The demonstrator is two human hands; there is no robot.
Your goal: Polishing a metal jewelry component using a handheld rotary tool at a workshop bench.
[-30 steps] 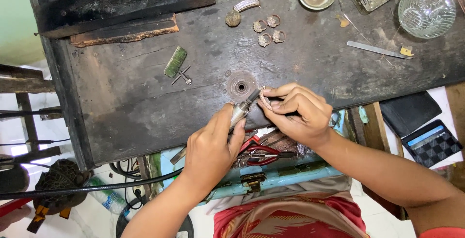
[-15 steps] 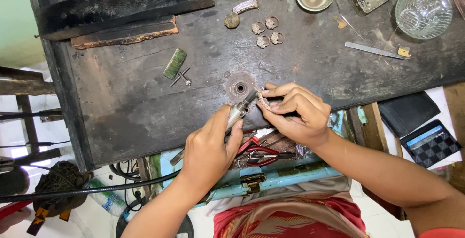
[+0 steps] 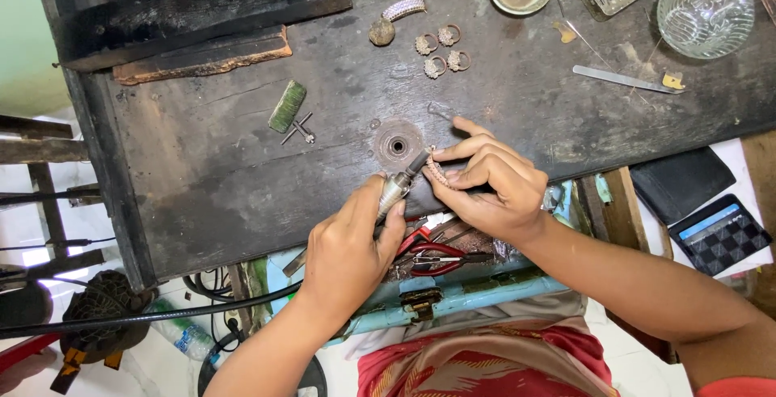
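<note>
Left hand [image 3: 349, 245] is gripping a silver metal rotary handpiece [image 3: 396, 187], tip against the small curved studded jewellery piece [image 3: 437, 171] pinched in the right hand [image 3: 491, 184], over the dark worn wooden bench [image 3: 226, 162].

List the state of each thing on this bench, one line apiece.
Left hand: gripping the rotary handpiece.
Rotary handpiece: tip against the curved jewellery piece.
Right hand: pinching the curved jewellery piece.
Rings: lying loose.
Glass bowl: upright.
Red-handled pliers: lying in the blue drawer.
</note>
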